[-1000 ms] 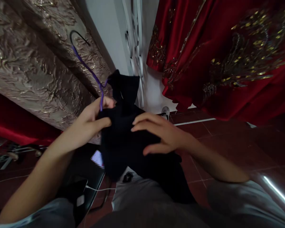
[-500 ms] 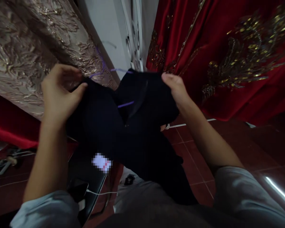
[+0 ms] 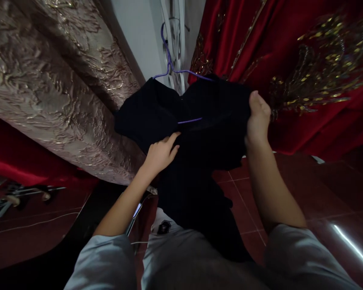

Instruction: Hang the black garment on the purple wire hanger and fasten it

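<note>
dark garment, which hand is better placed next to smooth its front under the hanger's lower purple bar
Likely the left hand: its fingers are at the front of the dark garment, just below the lower purple bar. The right hand is out at the garment's right edge.

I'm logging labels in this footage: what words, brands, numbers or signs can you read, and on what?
Nothing reads for certain.
Black emblem on the wearer's pale clothing: perhaps "G" or "6", too small to settle.
Lit phone screen: nothing legible.
Dark garment: no lettering visible.
</note>
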The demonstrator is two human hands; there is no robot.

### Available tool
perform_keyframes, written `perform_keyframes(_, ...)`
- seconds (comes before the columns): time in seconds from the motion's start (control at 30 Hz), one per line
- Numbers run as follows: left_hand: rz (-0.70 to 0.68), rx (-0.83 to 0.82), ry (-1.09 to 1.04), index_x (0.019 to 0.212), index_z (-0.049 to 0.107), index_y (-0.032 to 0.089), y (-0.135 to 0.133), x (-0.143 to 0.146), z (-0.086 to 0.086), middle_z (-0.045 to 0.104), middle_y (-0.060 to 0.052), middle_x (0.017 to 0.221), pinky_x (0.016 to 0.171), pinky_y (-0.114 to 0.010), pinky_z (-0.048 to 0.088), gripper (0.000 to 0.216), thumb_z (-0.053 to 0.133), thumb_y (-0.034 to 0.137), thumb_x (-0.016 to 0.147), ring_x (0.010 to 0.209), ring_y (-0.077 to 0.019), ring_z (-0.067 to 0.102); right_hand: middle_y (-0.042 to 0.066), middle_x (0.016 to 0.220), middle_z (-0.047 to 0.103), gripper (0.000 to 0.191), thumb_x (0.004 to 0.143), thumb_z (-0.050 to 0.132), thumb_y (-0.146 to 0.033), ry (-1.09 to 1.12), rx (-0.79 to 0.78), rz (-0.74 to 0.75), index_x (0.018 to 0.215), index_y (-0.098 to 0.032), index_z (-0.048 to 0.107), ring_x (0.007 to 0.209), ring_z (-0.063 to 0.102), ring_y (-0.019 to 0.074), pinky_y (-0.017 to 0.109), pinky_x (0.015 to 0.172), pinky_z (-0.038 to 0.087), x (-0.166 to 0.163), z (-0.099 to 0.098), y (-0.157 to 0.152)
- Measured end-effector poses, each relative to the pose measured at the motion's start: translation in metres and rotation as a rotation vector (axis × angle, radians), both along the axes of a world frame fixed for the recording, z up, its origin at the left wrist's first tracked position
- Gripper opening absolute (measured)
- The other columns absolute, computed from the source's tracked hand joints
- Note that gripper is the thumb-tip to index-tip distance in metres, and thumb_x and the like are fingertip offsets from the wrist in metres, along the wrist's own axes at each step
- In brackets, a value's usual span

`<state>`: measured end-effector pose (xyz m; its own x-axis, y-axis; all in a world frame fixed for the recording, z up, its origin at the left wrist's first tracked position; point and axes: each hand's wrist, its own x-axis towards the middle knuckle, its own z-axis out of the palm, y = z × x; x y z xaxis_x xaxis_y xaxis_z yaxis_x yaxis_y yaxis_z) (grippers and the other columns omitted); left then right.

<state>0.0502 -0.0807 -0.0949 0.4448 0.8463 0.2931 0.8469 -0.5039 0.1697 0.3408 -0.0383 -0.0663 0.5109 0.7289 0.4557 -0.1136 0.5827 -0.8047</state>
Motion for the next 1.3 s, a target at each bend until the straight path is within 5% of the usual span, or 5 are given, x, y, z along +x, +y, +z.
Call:
perform_keyframes(0.23,-0.002,0.100,-0.655,0.095,0.057,0.021,-0.010,0.021,-0.039,0.063,-0.001,0.087,0.076,-0.029,0.054,0.014,0.070,0.025,0.093,0.078,-0.0165,0.065,0.000,0.119,0.061,0.021,0.091,0.065,-0.024,-0.160,0.133,-0.574,0.111,-0.031,0.065,0.117,0.061,0.0192,0.040,0.104,0.049,-0.048,-0.023,-0.067)
perform_keyframes(0.47,0.038,0.067,-1.287,0.136,0.038,0.029,-0.043,0.055,-0.057,0.057,0.003,0.082,0.073,-0.027,0.053,0.061,0.072,0.019,0.087,0.070,-0.0124,0.062,0.002,0.085,0.067,0.019,0.084,0.075,-0.038,-0.261,-0.263,0.299,0.098,-0.029,0.067,0.078,0.067,0.0209,0.037,0.071,0.057,-0.122,-0.076,-0.108)
perform_keyframes(0.8,0.064,0.057,-1.116,0.094,0.067,0.019,-0.061,0.054,-0.057,0.063,-0.001,0.082,0.078,-0.028,0.050,0.003,0.069,0.019,0.092,0.078,-0.0136,0.060,0.002,0.078,0.067,0.019,0.091,0.069,-0.038,-0.384,-0.299,0.192,0.086,-0.020,0.071,0.068,0.060,0.0152,0.029,0.063,0.046,-0.121,-0.073,-0.106)
perform_keyframes(1.03,0.028,0.121,-1.076,0.084,0.068,0.019,-0.063,0.041,-0.055,0.061,0.000,0.079,0.072,-0.026,0.047,0.009,0.067,0.012,0.089,0.075,-0.0135,0.058,0.000,0.071,0.062,0.022,0.095,0.060,-0.035,-0.573,-0.327,0.540,0.082,-0.019,0.068,0.063,0.053,0.0114,0.026,0.060,0.039,-0.102,-0.068,-0.097)
perform_keyframes(1.3,0.146,0.044,-1.159,0.079,0.060,0.019,-0.035,0.061,-0.096,0.054,0.001,0.072,0.069,-0.027,0.047,0.008,0.065,0.019,0.086,0.069,-0.0136,0.054,-0.005,0.050,0.050,0.027,0.092,0.067,-0.038,-0.132,-0.263,0.568,0.075,-0.016,0.067,0.042,0.036,0.0041,0.018,0.042,0.026,-0.123,0.020,-0.022)
